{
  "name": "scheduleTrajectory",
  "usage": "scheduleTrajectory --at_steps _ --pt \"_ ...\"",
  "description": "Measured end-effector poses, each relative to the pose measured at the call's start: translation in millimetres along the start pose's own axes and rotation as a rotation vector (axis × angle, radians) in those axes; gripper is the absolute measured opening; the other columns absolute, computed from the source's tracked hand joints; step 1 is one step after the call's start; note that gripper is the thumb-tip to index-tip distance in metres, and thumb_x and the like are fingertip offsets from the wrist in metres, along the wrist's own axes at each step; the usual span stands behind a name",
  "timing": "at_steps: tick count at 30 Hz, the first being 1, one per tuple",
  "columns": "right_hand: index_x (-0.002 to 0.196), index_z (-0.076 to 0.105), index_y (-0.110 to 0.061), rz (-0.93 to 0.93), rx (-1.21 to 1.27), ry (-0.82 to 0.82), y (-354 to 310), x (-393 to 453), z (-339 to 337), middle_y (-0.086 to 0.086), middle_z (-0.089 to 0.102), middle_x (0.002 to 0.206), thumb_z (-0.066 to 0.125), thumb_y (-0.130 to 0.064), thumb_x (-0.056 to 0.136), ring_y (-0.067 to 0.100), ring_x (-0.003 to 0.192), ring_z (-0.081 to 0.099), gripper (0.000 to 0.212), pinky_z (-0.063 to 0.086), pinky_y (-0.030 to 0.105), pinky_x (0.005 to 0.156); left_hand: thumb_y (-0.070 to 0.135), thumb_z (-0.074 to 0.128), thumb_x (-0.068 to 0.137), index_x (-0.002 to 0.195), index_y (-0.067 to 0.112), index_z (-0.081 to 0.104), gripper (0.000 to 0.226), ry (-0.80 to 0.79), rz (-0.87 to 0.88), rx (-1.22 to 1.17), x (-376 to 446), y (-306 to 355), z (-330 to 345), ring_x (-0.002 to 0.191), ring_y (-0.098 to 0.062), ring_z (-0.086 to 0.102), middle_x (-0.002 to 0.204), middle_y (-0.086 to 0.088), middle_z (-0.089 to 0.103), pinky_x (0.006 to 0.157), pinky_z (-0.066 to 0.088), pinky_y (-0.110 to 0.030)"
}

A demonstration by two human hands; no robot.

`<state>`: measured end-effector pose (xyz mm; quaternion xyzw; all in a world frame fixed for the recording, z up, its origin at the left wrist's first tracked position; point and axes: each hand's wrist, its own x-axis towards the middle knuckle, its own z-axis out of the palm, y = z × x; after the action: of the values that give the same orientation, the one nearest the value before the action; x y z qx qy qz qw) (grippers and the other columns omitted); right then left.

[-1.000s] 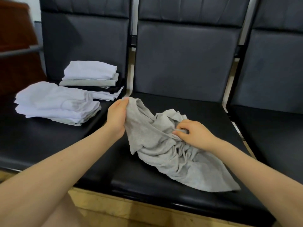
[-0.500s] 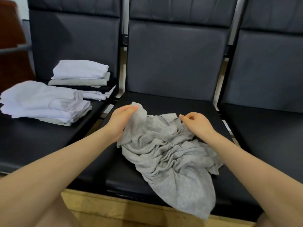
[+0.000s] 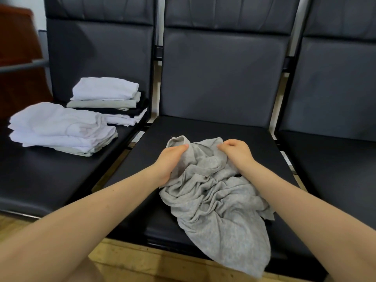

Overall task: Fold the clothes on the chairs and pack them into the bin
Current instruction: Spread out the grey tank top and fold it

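Grey shirt [image 3: 219, 202] is on the middle chair [image 3: 221, 127] seat: soft knit jersey, crumpled into deep wrinkles, lower end draped over the seat's front edge. My left hand [image 3: 169, 161] grips the cloth at its far left, fingers curled round a bunched fold, with a hemmed edge sticking up above the thumb. My right hand [image 3: 237, 150] pinches the far right edge, fingers curled into the fabric. Both hands sit near each other at the shirt's far end.

Chair seats are smooth black padded leatherette with stitched panel backs; three stand side by side on thin metal frames.

Left chair [image 3: 61, 176] carries two stacks. Near stack [image 3: 61, 129]: white folded clothes, flat rectangles, slightly rumpled top. Far stack [image 3: 107, 100], against the backrest: white piece on top, pale grey-green under it, then black, then white.

Floor [image 3: 142, 259] under the front edge is light wood.
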<state>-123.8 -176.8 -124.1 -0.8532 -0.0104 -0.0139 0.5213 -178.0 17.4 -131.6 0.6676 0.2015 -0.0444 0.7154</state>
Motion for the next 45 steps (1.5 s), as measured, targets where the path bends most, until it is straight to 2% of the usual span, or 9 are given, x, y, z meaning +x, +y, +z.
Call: scheduleTrajectory --at_steps 7,12,17,23,28,31,34,39,45 --pt "0.116 0.063 -0.007 0.28 0.616 -0.185 -13.7 -11.3 -31.5 0.009 0.066 0.102 0.065 -0.024 0.089 0.022 0.091 0.062 0.033 0.054 0.031 0.075 0.039 0.059 0.09 0.117 0.012 0.062 0.038 0.016 -0.014 -0.256 4.2 10.4 -4.4 0.098 -0.025 0.065 0.108 -0.012 0.068 0.09 0.052 -0.037" --pt "0.066 0.061 -0.016 0.305 0.898 -0.212 -15.9 -16.2 -55.4 -0.004 0.049 0.049 0.062 -0.026 0.091 0.008 0.049 0.051 0.027 0.05 0.021 0.054 0.039 0.055 0.093 0.105 0.007 0.064 0.035 0.011 -0.003 -0.487 3.9 32.7 -26.6 0.082 -0.024 0.066 0.089 -0.012 0.069 0.067 0.052 -0.034" --pt "0.1 0.063 -0.01 0.298 1.167 -0.024 -17.0 -18.2 -64.6 0.004 0.069 0.094 0.054 -0.025 0.097 0.017 0.093 0.066 0.018 0.052 0.028 0.074 0.041 0.053 0.094 0.123 0.006 0.061 0.046 -0.057 0.03 -0.561 3.5 36.6 -47.0 0.11 -0.026 0.063 0.119 -0.015 0.066 0.097 0.048 -0.037" --pt "0.105 0.061 -0.007 0.358 1.155 0.019 -22.9 -28.1 -63.7 0.007 0.064 0.094 0.06 -0.027 0.093 0.021 0.089 0.065 0.023 0.056 0.032 0.076 0.042 0.055 0.091 0.104 0.006 0.067 0.04 -0.139 0.021 -0.502 -11.5 31.7 -34.3 0.091 -0.025 0.069 0.095 -0.012 0.071 0.089 0.051 -0.036" --pt "0.091 0.059 -0.009 0.49 1.13 -0.125 -44.0 -43.6 -59.7 0.013 0.067 0.065 0.061 -0.031 0.092 0.027 0.055 0.068 0.022 0.055 0.032 0.049 0.042 0.057 0.089 0.112 0.005 0.062 0.043 -0.101 -0.013 -0.499 -26.6 37.5 -24.9 0.097 -0.031 0.066 0.103 -0.016 0.068 0.089 0.051 -0.041" --pt "0.079 0.055 -0.012 0.432 1.115 -0.188 -59.3 -54.5 -62.3 0.006 0.057 0.046 0.059 -0.029 0.094 0.018 0.034 0.057 0.023 0.048 0.024 0.038 0.041 0.057 0.091 0.123 0.011 0.059 0.044 0.065 0.074 -0.441 -38.1 46.7 -25.8 0.114 -0.029 0.059 0.122 -0.012 0.062 0.103 0.044 -0.044" --pt "0.078 0.057 -0.012 0.306 1.152 -0.182 -75.2 -63.0 -69.5 0.001 0.057 0.047 0.056 -0.022 0.096 0.012 0.036 0.054 0.02 0.044 0.019 0.038 0.03 0.055 0.092 0.096 0.021 0.063 0.012 0.18 0.206 -0.368 -53.8 63.7 -30.9 0.1 -0.022 0.061 0.107 -0.006 0.064 0.101 0.045 -0.039" --pt "0.107 0.063 -0.01 0.061 1.152 -0.13 -117.6 -79.1 -93.0 0.008 0.072 0.096 0.056 -0.022 0.095 0.022 0.085 0.071 0.018 0.056 0.035 0.07 0.022 0.054 0.09 0.084 0.019 0.06 0.009 0.155 0.387 -0.32 -90.0 106.7 -36.5 0.072 -0.015 0.056 0.079 -0.001 0.06 0.074 0.047 -0.032" --pt "0.108 0.065 -0.009 -0.156 1.154 -0.047 -199.1 -107.0 -136.5 0.003 0.076 0.091 0.061 -0.022 0.093 0.018 0.092 0.07 0.019 0.056 0.031 0.073 0.026 0.061 0.081 0.079 0.023 0.069 0.009 0.166 0.587 -0.316 -149.3 189.2 -31.1 0.08 -0.019 0.063 0.082 0.001 0.069 0.075 0.053 -0.033"
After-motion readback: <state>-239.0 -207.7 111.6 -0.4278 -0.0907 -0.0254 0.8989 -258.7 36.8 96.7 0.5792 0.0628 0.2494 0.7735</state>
